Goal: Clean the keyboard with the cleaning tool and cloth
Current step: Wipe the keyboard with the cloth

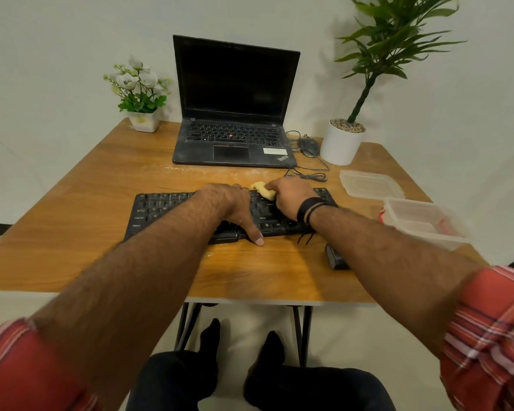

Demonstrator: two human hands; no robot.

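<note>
Now the keyboard (161, 209) is steadied by the flat left hand (232, 206); the yellow cleaning gel (263, 189), clutched in the right hand (291, 200), should be pressed firmly and lifted slowly between key rows.

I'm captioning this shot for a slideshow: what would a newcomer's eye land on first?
Two bare forearms reaching to the black external keyboard at the wooden table's middle. The right hand grips a yellow lump of cleaning putty at the keyboard's far edge; the left hand rests on the keys. Behind stands an open black laptop.
</note>
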